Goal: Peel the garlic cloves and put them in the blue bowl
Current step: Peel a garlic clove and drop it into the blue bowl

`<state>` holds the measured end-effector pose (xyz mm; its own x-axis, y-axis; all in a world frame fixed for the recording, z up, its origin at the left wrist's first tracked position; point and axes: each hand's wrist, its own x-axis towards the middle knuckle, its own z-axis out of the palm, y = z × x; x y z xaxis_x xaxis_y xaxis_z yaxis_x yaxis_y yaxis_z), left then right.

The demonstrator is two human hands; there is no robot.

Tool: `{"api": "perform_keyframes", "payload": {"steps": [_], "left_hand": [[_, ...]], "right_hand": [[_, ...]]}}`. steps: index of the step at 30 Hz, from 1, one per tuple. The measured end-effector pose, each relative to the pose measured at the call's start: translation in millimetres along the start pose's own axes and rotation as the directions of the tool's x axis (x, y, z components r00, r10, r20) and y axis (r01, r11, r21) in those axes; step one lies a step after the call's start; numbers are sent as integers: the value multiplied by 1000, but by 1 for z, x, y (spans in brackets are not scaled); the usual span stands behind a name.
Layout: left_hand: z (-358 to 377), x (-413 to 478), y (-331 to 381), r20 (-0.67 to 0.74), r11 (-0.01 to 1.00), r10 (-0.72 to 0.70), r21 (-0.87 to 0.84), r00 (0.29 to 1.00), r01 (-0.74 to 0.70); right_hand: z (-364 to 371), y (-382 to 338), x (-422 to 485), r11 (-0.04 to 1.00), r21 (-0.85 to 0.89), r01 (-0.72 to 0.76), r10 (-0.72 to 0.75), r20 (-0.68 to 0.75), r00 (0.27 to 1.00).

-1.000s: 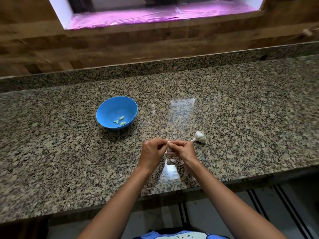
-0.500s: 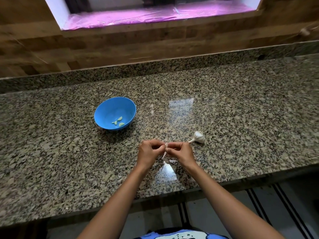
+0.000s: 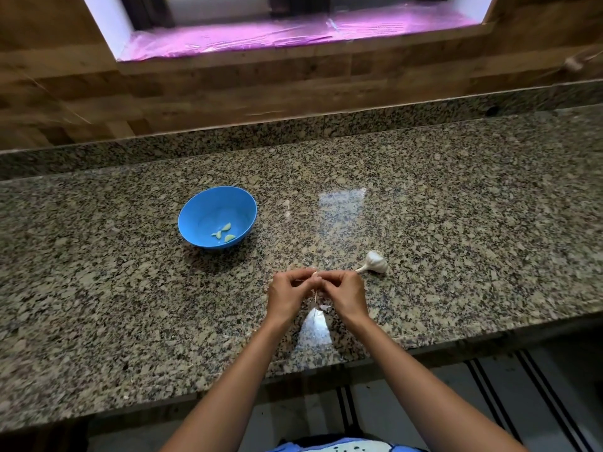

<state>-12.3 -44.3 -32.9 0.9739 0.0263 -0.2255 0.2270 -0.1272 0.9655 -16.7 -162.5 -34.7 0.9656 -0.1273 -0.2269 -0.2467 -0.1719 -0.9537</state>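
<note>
Both hands, left hand (image 3: 287,296) and right hand (image 3: 342,293), pinch one garlic clove (image 3: 315,275) over the counter (image 3: 456,223), stripping skin; bowl (image 3: 195,216) within reach.

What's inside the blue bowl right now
The blue bowl holds a few peeled garlic cloves lying at its bottom toward the near side. Nothing covers them; the near wall hides only the strip of inner surface just under its rim.

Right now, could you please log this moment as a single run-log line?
step: peeling | left hand and right hand: pinching garlic clove | blue bowl: holds peeled cloves | garlic bulb: on counter
</note>
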Motion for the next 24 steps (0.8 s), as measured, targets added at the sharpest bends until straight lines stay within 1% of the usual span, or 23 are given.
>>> {"api": "perform_keyframes", "payload": {"steps": [1,3,5,7,9,12,13,15,16,17,19,21,24], "left_hand": [[0,0,-1,-26,1000,-9,-9,1000,8],[-3,4,-2,-88,995,-79,-70,993,73],[-8,7,-3,-86,972,-179,-168,980,162],[-12,8,-4,-33,957,-221,-200,975,210],[-17,9,-6,-20,971,-211,-121,977,207],[-23,13,-6,15,975,-221,-20,975,222],[-25,14,-6,33,972,-233,24,972,232],[-29,17,-4,30,961,-217,181,976,209],[-31,19,-3,30,948,-208,253,978,194],[-32,22,0,41,932,-215,306,976,193],[-34,28,5,94,908,-274,352,957,226],[-33,35,12,126,887,-350,363,928,285],[-26,46,21,89,834,-448,400,889,380]], "right_hand": [[-1,0,1,1000,3,0,0,36,999],[-2,0,3,1000,-22,-6,8,75,997],[-4,3,6,995,-101,-14,17,21,1000],[-6,2,8,987,-161,-7,-1,-48,999],[-9,-1,9,977,-214,18,-30,-53,998],[-12,-5,7,958,-282,63,-50,52,997],[-13,-4,6,936,-341,88,-67,72,995],[-13,3,6,848,-504,166,-119,125,985],[-12,7,6,781,-583,223,-140,185,973],[-11,12,6,702,-653,285,-140,266,954],[-10,24,6,567,-732,377,-80,407,910],[-11,36,5,507,-757,411,-18,468,884],[-13,45,5,470,-772,427,9,488,873]]}}
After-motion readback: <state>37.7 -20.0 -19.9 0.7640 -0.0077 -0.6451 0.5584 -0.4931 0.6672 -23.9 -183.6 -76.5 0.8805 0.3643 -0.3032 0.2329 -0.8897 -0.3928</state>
